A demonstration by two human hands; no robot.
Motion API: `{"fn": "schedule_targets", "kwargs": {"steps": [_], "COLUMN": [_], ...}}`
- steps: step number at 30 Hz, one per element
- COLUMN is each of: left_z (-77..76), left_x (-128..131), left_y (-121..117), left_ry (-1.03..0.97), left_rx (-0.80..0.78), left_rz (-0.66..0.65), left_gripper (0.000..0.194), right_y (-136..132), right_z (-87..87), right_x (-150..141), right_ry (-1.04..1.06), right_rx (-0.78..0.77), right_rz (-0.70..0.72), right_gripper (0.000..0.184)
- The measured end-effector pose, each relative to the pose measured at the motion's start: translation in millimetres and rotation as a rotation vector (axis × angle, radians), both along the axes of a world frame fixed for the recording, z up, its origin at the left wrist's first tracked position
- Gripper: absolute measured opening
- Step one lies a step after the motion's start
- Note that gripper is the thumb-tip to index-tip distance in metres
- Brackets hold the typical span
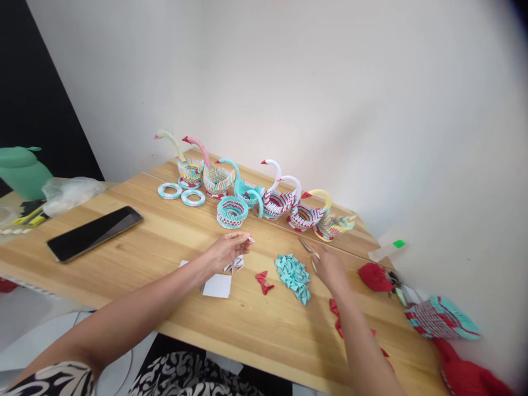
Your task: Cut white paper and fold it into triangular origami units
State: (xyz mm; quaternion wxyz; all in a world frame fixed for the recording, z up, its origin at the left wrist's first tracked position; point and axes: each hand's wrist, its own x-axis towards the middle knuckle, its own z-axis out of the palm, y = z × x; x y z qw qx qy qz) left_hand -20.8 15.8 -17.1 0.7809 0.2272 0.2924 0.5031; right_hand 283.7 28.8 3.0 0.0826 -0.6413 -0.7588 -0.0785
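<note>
My left hand (229,251) pinches a small white folded paper piece (251,239) over the middle of the wooden table. White folded pieces (235,263) and a stack of white paper slips (216,286) lie beneath that wrist. On the right, my right hand (330,268) has its fingers on the handles of a pair of scissors (306,246), blades pointing toward the wall. A heap of turquoise folded paper pieces (293,276) lies between the hands, with several red folded pieces (264,282) to its left. More red pieces (335,309) lie partly hidden under my right forearm.
Several folded-paper swans (218,181) stand along the wall. A turquoise paper bowl (232,212) and two paper rings (193,197) sit before them. A phone (94,233) lies at left. A glue bottle (386,251), a red ball-like object (375,276) and another paper piece (441,319) are at right.
</note>
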Motion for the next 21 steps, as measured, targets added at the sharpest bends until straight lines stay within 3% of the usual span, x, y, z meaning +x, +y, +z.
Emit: {"fn": "schedule_targets", "kwargs": {"steps": [3,6,8,14,17,21], "left_z": [1.1,0.8,-0.2,-0.6,3.2,12.9], "left_x": [1.3,1.7,1.8,4.8,5.7,-1.1], "left_y": [-1.6,-2.3,-2.1,-3.2,-5.8,-4.2], "left_ry": [0.043,0.053,0.044,0.051,0.180,0.447], "left_rx": [0.015,0.044,0.083,0.127,0.157,0.320], "left_rz": [-0.001,-0.010,-0.021,-0.032,0.006,0.092], "left_gripper": [0.009,0.008,0.009,0.014,0.017,0.017], "right_y": [-16.2,-27.9,-30.3,-27.5,-29.0,-27.9], "right_z": [10.5,12.8,9.9,1.9,2.0,-0.4], "right_x": [-63.4,-117.5,-135.7,-139.3,-140.4,-139.3], "right_ry": [0.317,0.485,0.529,0.541,0.525,0.595], "right_rx": [0.062,0.085,0.113,0.181,0.164,0.139], "right_rz": [0.297,0.458,0.493,0.500,0.491,0.427], "right_gripper": [0.029,0.024,0.023,0.021,0.020,0.021]}}
